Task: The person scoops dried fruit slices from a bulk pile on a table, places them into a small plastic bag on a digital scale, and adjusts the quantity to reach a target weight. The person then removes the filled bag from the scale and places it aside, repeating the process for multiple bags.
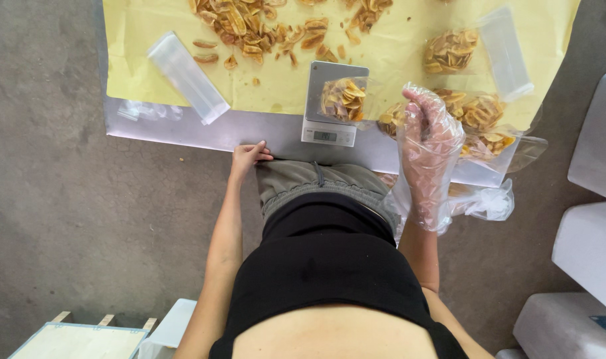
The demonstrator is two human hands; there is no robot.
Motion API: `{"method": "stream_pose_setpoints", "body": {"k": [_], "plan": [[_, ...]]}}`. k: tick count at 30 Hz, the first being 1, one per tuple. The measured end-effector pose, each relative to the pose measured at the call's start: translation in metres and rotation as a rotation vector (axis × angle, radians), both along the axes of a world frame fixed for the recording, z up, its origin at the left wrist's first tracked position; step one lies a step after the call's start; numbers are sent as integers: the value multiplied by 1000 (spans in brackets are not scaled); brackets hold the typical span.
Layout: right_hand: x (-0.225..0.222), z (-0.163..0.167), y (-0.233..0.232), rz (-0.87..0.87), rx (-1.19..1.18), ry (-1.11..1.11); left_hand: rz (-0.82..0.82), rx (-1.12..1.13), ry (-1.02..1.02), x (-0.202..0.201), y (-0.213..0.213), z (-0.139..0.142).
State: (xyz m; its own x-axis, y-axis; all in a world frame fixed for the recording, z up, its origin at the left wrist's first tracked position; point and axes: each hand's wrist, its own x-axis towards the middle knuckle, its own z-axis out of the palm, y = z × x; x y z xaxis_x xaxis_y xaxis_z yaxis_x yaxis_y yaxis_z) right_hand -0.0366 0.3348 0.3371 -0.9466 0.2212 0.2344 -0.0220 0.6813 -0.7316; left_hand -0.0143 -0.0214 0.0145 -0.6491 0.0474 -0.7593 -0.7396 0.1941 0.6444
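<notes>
Looking down through the head camera, I see my right hand (428, 149) raised at about three o'clock from the small grey scale (332, 106), wrapped in a loose clear plastic glove. Its fingers are half curled and I cannot tell whether they pinch any chip; nothing shows clearly between them. I judge the glove is there to keep bare skin off the food.

My left hand (248, 157) rests bare on the near edge of the metal table (183, 129) at about seven o'clock from the scale, fingers bent and holding nothing, seemingly just steadying me against the edge.

On the scale's platform sits a clear bag of banana chips (343, 100), mouth tilted towards the right hand, which would make it easy to add or take out slices while the display faces me.

A yellow paper sheet (143, 40) covers the tabletop, probably to keep the chips clean. The loose chip pile (250, 26) lies at eleven o'clock from the scale, well apart from both hands. An empty clear bag (186, 76) lies flat at nine o'clock. Filled bags (479, 113) crowd the two to three o'clock side, just behind the gloved hand, with another filled bag (449, 52) and a flat empty one (506, 53) farther back. Those bags hem in the right hand's room; the scale itself stands in the way of a straight reach to the pile.
</notes>
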Motion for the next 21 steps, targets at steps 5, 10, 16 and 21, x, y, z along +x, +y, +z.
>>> {"method": "stream_pose_setpoints", "body": {"k": [5,10,16,21], "plan": [[-1,0,-2,-32,-50,-64,-3,0,3,0,0,1],[-2,2,-3,-11,-75,-88,3,3,12,1,0,0],[-5,0,-3,44,9,-126,10,35,18,1,-1,-2],[-6,-3,-4,61,27,-137,10,25,38,2,-1,-3]]}}
